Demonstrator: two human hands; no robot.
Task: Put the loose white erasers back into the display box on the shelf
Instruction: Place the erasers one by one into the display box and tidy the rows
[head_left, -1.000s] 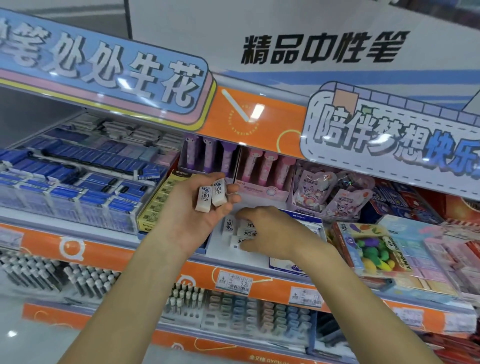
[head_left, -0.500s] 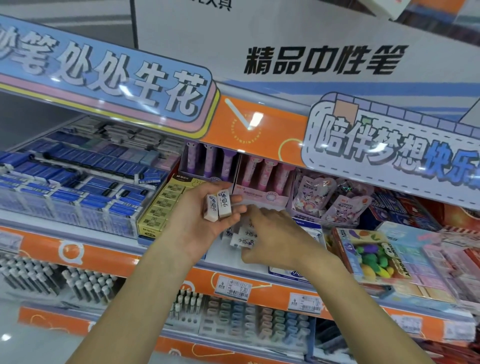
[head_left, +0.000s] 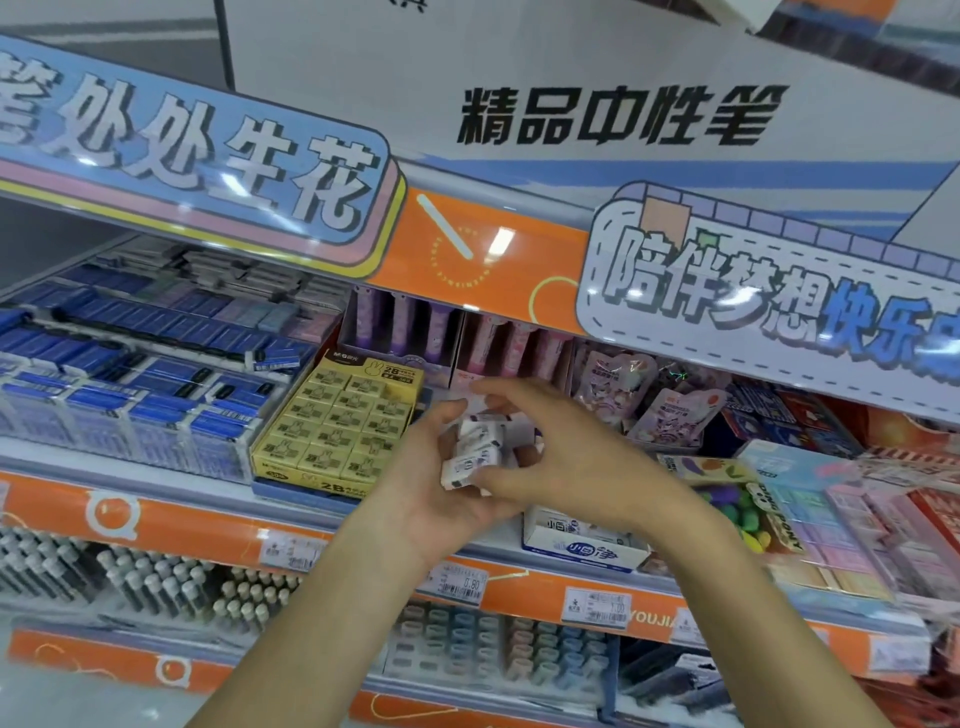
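My left hand (head_left: 431, 488) is cupped palm up in front of the shelf and holds a small stack of white erasers (head_left: 474, 453) with dark print. My right hand (head_left: 566, 462) lies over them from the right, fingers curled on the stack, and hides part of it. The white and blue display box (head_left: 582, 545) sits on the shelf just below my right wrist, and its inside is mostly hidden by my hand.
A yellow box of 2B erasers (head_left: 337, 426) stands left of my hands, with blue eraser packs (head_left: 130, 395) further left. Colourful eraser packs (head_left: 753, 509) and pink pouches (head_left: 670, 410) crowd the right. Price tags (head_left: 457, 582) line the orange shelf edge (head_left: 156, 519).
My right hand has lifted from the display box and closed onto the erasers in my left hand. Both hands have come together and the camera has moved closer.
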